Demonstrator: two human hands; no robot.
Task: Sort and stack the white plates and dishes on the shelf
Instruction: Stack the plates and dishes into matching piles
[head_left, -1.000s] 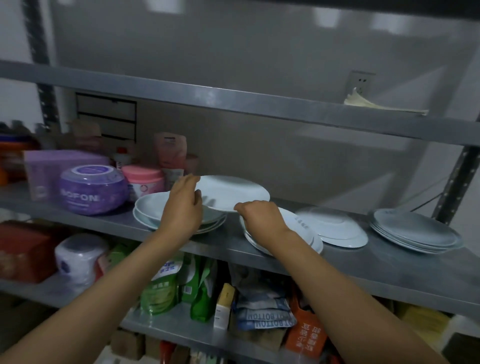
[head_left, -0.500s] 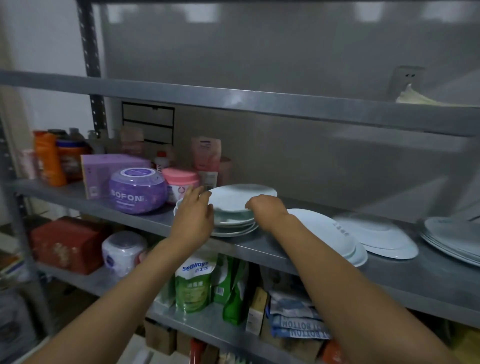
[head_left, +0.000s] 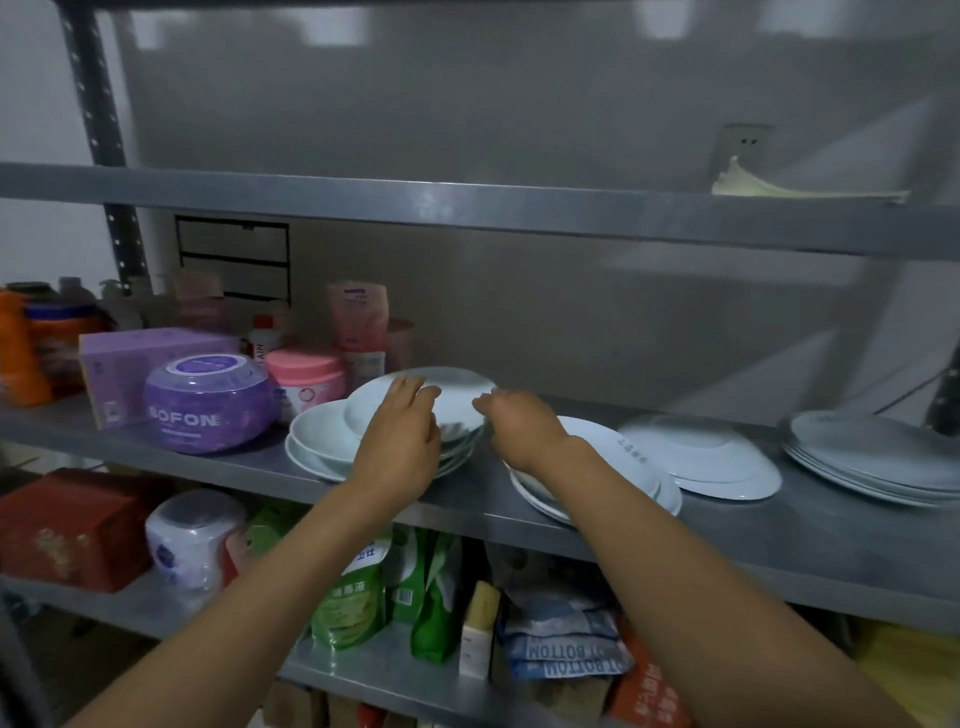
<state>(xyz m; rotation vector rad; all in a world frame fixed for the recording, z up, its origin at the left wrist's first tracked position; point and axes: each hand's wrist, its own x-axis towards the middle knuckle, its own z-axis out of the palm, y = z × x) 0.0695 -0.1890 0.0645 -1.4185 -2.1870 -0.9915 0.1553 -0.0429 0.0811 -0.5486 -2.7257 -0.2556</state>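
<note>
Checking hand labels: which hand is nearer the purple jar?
Left. The left hand rests on the plate stack just right of the purple jar; the right hand is farther right.

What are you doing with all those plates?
A person is tidying white dishes on a metal shelf. Both hands are at the top dish of the left stack: the left hand lies over its near edge and the right hand is at its right rim. The top dish sits off-centre on that stack. To the right wait another stack, a single upside-down plate and a far-right pile.
</note>
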